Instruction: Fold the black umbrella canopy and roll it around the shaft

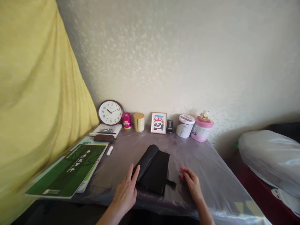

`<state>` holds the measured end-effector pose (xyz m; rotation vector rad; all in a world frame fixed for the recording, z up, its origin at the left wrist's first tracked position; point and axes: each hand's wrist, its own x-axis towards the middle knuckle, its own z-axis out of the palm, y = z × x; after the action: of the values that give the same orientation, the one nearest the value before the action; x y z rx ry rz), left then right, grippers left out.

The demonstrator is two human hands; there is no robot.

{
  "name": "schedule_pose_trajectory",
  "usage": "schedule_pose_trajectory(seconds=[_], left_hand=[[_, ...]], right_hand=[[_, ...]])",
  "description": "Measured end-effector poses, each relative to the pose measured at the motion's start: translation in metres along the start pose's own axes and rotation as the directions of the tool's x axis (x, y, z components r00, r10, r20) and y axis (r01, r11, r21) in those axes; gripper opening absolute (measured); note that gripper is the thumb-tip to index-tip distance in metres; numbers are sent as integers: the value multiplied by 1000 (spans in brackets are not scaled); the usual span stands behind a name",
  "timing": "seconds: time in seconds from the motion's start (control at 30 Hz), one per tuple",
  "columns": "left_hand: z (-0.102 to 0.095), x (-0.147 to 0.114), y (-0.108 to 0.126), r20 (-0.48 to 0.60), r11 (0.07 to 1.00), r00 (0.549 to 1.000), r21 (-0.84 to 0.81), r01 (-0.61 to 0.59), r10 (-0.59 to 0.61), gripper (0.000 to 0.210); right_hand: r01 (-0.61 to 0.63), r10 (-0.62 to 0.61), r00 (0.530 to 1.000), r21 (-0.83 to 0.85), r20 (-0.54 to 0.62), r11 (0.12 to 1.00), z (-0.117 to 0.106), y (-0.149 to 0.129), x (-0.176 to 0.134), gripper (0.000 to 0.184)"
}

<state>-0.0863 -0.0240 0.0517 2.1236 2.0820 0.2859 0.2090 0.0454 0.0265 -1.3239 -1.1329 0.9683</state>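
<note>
With our left hand (pixel 126 191), fingers slightly spread, we touch the partly rolled black case (pixel 156 172) on the tabletop (pixel 194 156); whether they grip, we cannot tell. Our right hand (pixel 191 183), fingers half-curled, empty, hovers near its strap (pixel 172 183).

The pouch (pixel 153 173) is black, its strap (pixel 172 183) too. The book (pixel 67 170) is green with white lettering. The clock (pixel 111 117) has a white face, black numerals and a brown rim. The can (pixel 127 121) is magenta, the jar (pixel 139 122) yellow and cream. The left tub (pixel 185 126) is white and purple, the right tub (pixel 202 129) pink and white. The curtain (pixel 39 93) is yellow, the wall (pixel 150 47) grey with, perhaps, pale flowers.
</note>
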Motion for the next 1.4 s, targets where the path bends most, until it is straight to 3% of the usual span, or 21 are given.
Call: schedule_pose_trajectory(seconds=[0.13,0.23,0.3,0.37,0.43,0.47,0.57,0.63,0.7,0.73,0.8,0.9,0.93,1.07,1.13,1.23,1.33,1.4], left_hand=[[8,10,-4,28,1000,999,-13,-19,19,92],[1,18,-10,54,973,999,-229,13,-1,88],[-10,21,-14,139,857,990,-507,94,-27,80],[-21,22,-16,257,644,966,-733,220,-38,64],[-28,21,-16,325,489,945,-821,296,-26,45],[-30,21,-15,339,463,941,-831,308,-17,39],[-30,20,-7,250,578,968,-791,202,4,35],[-31,20,0,43,742,999,-669,23,7,36],[-36,19,8,-179,857,983,-498,-130,46,44],[-39,18,11,-228,878,971,-449,-169,70,47],[-46,15,16,-169,867,983,-477,-143,69,47],[-51,12,22,81,764,997,-644,41,14,37],[-51,12,23,102,734,995,-676,65,5,36],[-46,13,24,-8,676,999,-736,-27,32,41],[-43,12,21,98,599,995,-798,71,12,35],[-43,9,13,257,355,965,-908,221,57,32],[-49,4,8,258,42,942,-966,254,215,39],[-55,0,9,256,-76,924,-955,288,285,41]], right_hand=[[28,-27,1000,-15,9,1000,0,5,0,35],[45,-44,999,-14,16,999,0,12,1,33],[52,-52,998,5,19,999,1,16,3,33],[61,-62,998,35,27,998,1,19,4,34],[71,-73,997,50,38,996,0,21,5,34],[78,-81,996,51,44,996,0,22,6,34],[96,-98,993,45,60,994,-1,23,5,34],[94,-96,993,38,61,995,-1,22,4,33],[92,-93,994,20,51,996,-2,18,2,32],[100,-100,994,10,46,995,-2,16,1,31],[121,-121,992,-2,46,993,-3,9,-1,28],[131,-131,990,3,58,991,-4,0,-6,29],[135,-134,989,-8,61,991,-4,-1,-7,30],[147,-141,989,-137,52,980,-4,2,-8,33],[156,-150,987,-183,51,971,-5,4,-6,32],[156,-155,988,-139,17,978,-6,2,0,29],[127,-127,992,12,-16,992,0,-7,8,31],[130,-133,991,78,25,988,12,-14,11,35]])
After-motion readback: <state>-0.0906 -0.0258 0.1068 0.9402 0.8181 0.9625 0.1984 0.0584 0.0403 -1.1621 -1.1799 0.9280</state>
